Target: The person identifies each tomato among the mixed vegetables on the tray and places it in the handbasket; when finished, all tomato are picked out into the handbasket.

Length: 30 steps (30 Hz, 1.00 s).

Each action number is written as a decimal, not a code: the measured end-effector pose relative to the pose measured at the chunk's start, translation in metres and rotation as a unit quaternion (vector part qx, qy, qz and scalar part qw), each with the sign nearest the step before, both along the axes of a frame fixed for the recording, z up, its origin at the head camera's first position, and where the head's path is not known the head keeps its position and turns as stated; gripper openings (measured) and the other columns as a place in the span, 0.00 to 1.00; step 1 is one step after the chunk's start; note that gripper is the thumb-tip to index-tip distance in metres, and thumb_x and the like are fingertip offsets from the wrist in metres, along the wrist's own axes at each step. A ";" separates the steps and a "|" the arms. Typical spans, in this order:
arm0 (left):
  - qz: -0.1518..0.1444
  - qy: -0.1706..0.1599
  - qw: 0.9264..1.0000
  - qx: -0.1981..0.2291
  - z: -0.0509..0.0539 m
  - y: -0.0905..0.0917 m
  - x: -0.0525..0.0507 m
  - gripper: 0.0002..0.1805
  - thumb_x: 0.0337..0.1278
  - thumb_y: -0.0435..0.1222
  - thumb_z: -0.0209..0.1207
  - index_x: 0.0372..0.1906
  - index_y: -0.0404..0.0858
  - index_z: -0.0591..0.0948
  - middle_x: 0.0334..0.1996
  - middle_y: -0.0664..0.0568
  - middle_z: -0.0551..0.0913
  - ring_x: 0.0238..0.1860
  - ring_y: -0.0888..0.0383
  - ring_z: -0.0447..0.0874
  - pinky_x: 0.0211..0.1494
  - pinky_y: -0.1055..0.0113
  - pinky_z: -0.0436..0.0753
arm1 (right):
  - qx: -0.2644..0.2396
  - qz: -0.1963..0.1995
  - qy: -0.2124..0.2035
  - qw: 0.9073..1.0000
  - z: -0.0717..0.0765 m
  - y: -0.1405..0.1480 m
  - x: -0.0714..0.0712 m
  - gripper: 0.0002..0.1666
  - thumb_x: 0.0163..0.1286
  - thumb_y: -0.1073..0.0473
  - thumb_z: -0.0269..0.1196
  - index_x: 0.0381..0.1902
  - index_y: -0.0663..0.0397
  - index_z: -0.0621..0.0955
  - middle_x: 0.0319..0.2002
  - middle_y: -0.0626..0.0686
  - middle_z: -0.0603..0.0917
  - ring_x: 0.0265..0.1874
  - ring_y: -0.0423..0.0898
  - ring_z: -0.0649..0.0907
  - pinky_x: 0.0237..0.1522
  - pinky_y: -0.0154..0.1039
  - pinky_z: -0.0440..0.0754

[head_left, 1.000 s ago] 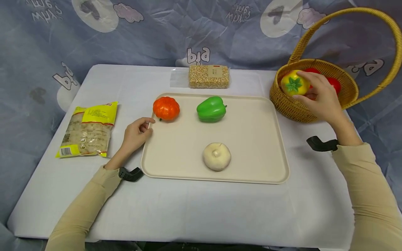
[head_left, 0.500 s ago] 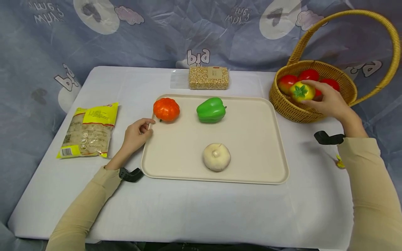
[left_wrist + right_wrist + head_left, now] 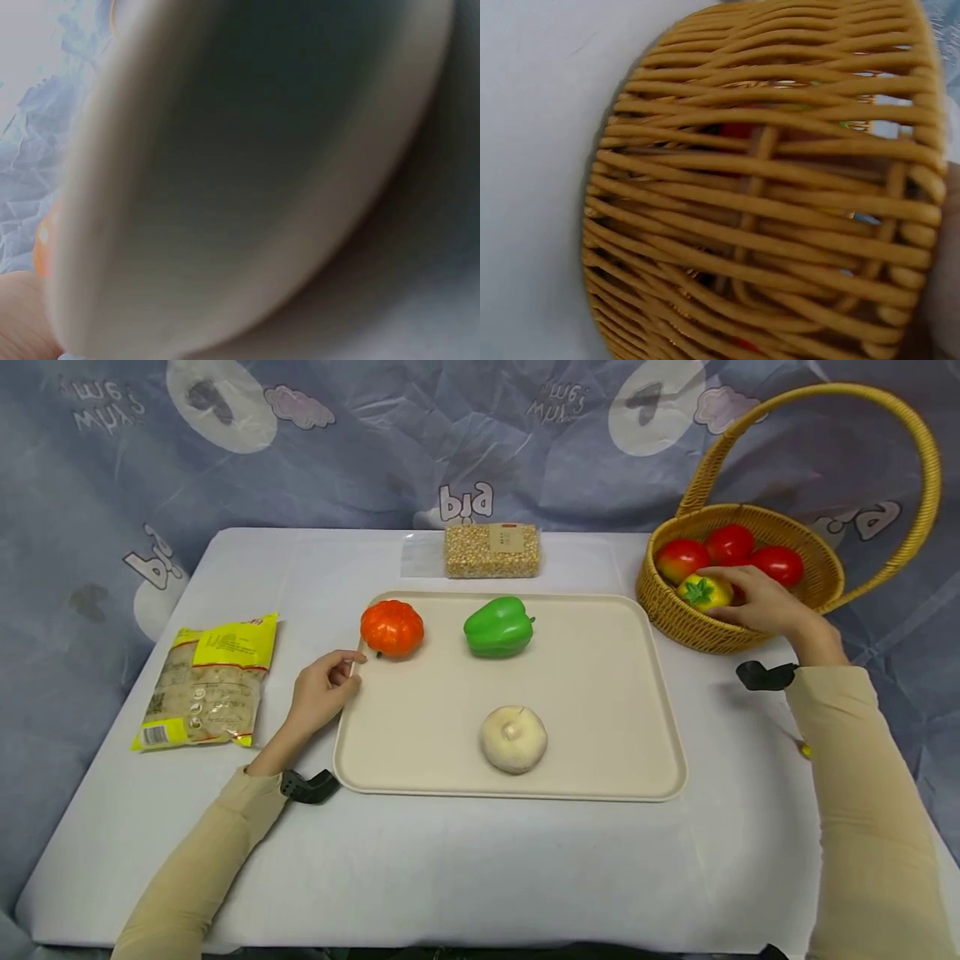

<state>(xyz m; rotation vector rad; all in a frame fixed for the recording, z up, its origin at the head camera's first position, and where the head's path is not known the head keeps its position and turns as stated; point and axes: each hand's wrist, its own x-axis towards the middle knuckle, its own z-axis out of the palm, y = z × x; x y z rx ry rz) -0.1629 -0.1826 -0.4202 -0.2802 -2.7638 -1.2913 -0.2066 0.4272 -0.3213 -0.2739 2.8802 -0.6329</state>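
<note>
My right hand reaches over the near rim of the wicker basket. Its thumb and fingers hold a yellow fruit or vegetable with a green star-shaped top, low among several round red ones. The basket's woven side fills the right wrist view. At the left rim of the beige tray, my left hand grips the edge with curled fingers. On that tray lie a small orange pumpkin, a green bell pepper and a pale round vegetable.
A yellow-labelled bag lies left of the tray. Behind the tray is a clear pack of yellow kernels. The basket's tall handle arches at the right. A small yellow thing peeks out beside the right sleeve.
The right hand has lowered the yellow item into the basket, toward its near side, uncovering more of the red ones. The left hand stays at the tray's rim.
</note>
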 end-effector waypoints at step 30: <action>-0.114 -0.054 0.985 -0.119 0.070 -0.030 0.002 0.28 0.62 0.34 0.51 0.66 0.29 0.62 0.53 0.31 0.72 0.54 0.38 0.73 0.51 0.46 0.77 | 0.018 -0.021 0.124 0.992 0.040 -0.032 0.038 0.33 0.71 0.60 0.50 0.72 0.51 0.57 0.68 0.70 0.59 0.64 0.70 0.59 0.62 0.70 0.53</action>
